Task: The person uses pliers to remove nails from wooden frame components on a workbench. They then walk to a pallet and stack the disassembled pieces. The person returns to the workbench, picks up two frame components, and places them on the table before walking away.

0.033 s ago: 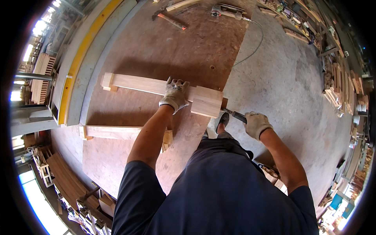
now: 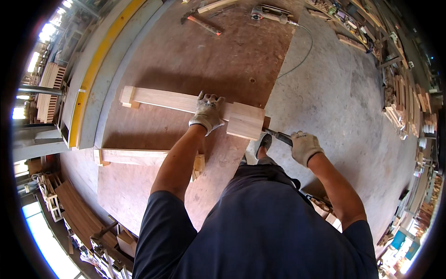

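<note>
Firmly curled, the gloved left hand (image 2: 207, 111) sits at the centre of the frame, its fingers bent over a long wooden piece (image 2: 165, 99) and gripping it. Right of centre, the right hand (image 2: 304, 146), also gloved, is closed around the dark handle of a slim tool (image 2: 282, 137), whose metal shaft points left toward the end of the wood (whether its tip touches, I cannot tell).

The long wooden piece is pale and smooth, lying nearly level across the middle of the frame and sloping slightly down to the right. A small crosspiece (image 2: 130, 97) sits at its left end, and a wide pale block (image 2: 245, 122) forms the right end, with a small darker bit of wood (image 2: 266, 122) against its edge.

Below it, left of centre, lies a similar second wooden piece (image 2: 132, 156), partly hidden by the left forearm. Both rest on a brown, stained tabletop (image 2: 223, 60). Toward the top of the frame are a hammer (image 2: 204, 24) with an orange-and-dark handle and a power tool (image 2: 272, 15) trailing a thin hose (image 2: 310, 43).

Grey floor (image 2: 339, 93) fills the right, edged by stacked timber (image 2: 402, 104); a yellow-striped beam (image 2: 104, 53) curves along the upper left.
</note>
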Motion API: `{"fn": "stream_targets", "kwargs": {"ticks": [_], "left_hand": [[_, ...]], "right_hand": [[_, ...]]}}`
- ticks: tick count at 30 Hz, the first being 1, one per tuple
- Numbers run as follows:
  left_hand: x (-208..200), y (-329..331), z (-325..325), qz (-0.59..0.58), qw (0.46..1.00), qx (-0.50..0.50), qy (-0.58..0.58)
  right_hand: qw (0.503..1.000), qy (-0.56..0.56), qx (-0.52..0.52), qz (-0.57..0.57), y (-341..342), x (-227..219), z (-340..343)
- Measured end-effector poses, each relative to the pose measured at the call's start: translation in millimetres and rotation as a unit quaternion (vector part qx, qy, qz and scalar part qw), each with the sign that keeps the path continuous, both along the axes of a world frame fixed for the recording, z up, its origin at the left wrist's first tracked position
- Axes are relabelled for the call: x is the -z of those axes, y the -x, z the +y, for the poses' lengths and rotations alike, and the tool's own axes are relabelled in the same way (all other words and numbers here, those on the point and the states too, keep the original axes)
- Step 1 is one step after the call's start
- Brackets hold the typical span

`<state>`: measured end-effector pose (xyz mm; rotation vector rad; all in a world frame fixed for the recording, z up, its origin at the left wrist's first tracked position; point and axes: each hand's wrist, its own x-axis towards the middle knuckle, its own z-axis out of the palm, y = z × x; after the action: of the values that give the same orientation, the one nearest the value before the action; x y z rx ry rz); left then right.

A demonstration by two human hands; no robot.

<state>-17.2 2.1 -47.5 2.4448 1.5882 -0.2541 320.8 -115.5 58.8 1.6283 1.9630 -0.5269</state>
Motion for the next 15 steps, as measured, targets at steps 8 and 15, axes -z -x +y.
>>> {"fn": "stream_targets", "kwargs": {"ticks": [8, 15], "left_hand": [[-0.8, 0.1, -0.9, -0.004, 1.0, 0.001, -0.006], [-0.6, 1.0, -1.4, -0.013, 1.0, -0.003, -0.004]], "right_hand": [[0.955, -0.152, -0.179, -0.183, 10.1, 0.4, 6.0], [0.985, -0.113, -0.097, -0.093, 3.1, 10.8, -8.1]]}}
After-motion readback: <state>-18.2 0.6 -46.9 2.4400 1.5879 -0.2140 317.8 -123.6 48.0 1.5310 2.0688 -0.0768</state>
